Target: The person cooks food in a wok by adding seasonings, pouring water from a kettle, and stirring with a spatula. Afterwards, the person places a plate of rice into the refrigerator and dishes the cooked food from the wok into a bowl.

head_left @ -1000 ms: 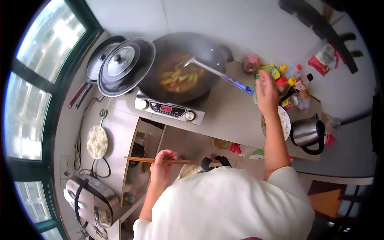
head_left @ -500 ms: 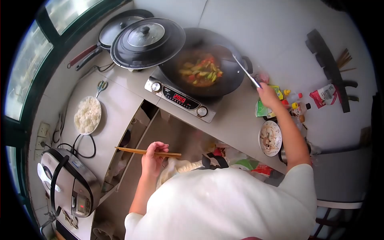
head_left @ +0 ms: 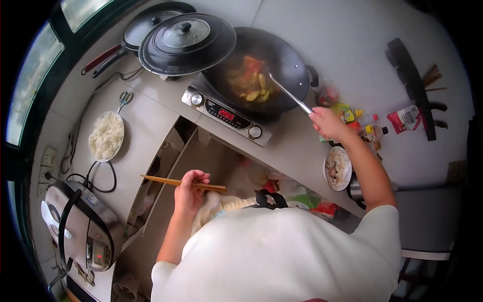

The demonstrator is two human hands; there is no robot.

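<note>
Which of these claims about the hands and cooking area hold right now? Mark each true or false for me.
1. The left hand holds brown wooden chopsticks. True.
2. The right hand holds a long metal cooking utensil that reaches into the round black wok. True.
3. The round dark-rimmed glass lid covers the food. False: it is off to the left, and the food shows.
4. The mound of white rice is right of the silver cooktop. False: it is to the left.
</note>
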